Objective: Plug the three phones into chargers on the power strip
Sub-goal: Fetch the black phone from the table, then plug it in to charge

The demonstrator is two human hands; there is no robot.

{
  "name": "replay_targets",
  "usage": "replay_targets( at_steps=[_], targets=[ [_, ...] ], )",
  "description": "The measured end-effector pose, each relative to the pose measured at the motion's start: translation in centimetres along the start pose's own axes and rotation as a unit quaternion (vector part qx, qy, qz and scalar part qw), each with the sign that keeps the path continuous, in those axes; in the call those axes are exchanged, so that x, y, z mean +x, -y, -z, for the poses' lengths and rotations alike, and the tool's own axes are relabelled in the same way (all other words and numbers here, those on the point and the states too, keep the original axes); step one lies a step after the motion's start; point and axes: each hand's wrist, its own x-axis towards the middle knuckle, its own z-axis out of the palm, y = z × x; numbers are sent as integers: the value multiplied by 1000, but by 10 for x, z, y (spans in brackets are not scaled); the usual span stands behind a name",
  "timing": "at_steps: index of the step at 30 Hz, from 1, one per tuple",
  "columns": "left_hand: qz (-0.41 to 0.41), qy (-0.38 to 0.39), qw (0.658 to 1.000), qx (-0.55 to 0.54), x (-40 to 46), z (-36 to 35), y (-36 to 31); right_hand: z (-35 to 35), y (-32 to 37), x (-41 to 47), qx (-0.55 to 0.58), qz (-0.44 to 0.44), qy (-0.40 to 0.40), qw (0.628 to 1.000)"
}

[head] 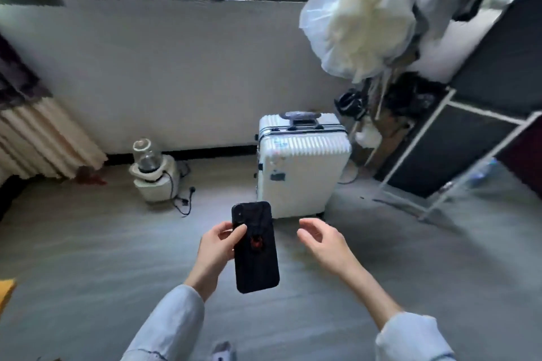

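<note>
A black phone (pixel 255 247) with a red mark on its back is held upright in the air above the grey floor, back side toward me. My left hand (pixel 215 252) grips its left edge, thumb across the back. My right hand (pixel 321 242) hovers a short way to the phone's right, fingers loosely curled, holding nothing and not touching the phone. No power strip, charger or other phone shows clearly in view.
A white ribbed suitcase (pixel 302 167) stands just beyond the hands. A white kettle-like appliance (pixel 154 173) with a black cord (pixel 183 202) sits left of it by the wall. A black-and-white frame rack (pixel 457 149) and a hanging plastic bag (pixel 357 20) fill the right.
</note>
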Motion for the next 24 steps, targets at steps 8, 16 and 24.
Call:
replay_targets(
  at_steps=[8, 16, 24],
  targets=[
    [11, 170, 981, 93, 97, -201, -15, 159, -108, 28, 145, -126, -187, 963],
    [-1, 298, 945, 139, 185, -419, -50, 321, -192, 69, 207, -186, -317, 907],
    [-20, 402, 897, 184, 194, -644, -61, 470, -274, 55, 244, -212, -433, 842]
  ],
)
